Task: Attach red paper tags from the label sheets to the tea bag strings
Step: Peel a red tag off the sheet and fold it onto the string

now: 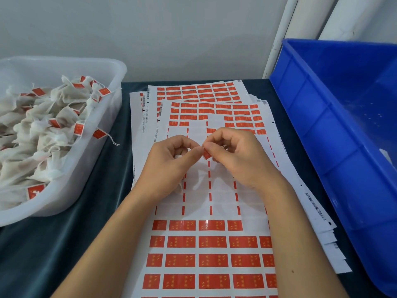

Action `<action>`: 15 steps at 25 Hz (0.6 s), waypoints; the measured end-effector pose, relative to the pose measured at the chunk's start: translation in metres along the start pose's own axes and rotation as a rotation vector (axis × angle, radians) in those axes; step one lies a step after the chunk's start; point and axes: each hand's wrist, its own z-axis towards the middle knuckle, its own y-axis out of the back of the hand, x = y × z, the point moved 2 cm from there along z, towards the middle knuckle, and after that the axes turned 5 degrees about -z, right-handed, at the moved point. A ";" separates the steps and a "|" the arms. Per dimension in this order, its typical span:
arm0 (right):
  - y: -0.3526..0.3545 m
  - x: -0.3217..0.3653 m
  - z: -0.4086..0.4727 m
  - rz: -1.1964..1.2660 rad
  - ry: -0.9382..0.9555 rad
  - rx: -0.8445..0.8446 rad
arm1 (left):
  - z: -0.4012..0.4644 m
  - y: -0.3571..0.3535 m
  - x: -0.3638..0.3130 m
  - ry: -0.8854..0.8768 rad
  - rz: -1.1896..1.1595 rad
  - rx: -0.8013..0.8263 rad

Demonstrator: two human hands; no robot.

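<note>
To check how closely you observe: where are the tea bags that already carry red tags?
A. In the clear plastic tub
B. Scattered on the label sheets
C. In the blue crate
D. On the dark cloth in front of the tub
A: the tagged tea bags are piled in the clear plastic tub at the left.

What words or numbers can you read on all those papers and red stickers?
White label sheets, left margin: sideways printed numbers that look like "0802-1600", the rest too blurred to be sure.
Small red paper tags on the sheets: yellow marks, too blurred to read.
Barcodes on the sheet edges: no readable digits.
Red tag pinched between both hands: no legible text.
Tags on the white tea bags in the clear plastic tub: unreadable.
</note>
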 end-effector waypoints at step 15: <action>-0.004 -0.002 0.000 0.029 -0.023 0.003 | -0.004 -0.001 -0.002 -0.034 0.075 0.003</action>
